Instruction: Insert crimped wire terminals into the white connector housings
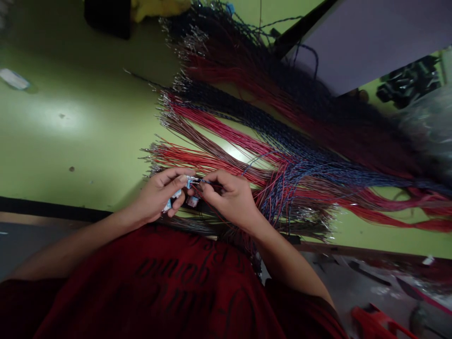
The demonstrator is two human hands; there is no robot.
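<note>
My left hand (160, 193) is closed around several small light-blue and white plug connectors (189, 181), one of them pinched at the thumb tip. Close beside it, my right hand (229, 195) pinches a thin dark wire (205, 181) whose metal end points at that connector. Whether the wire's end sits inside the connector is too small to tell. Another white connector (192, 201) shows below the fingers. Just beyond both hands lie bundles of red wires (197, 157) with bare metal terminals at their left ends.
Dark blue twisted wires (247, 115) and brown wires (201, 139) spread across the green table (88, 155). A pale panel (367, 42) stands at the back right, near black parts (407, 80) and a clear plastic bag (431, 117). A red object (381, 322) lies low at right.
</note>
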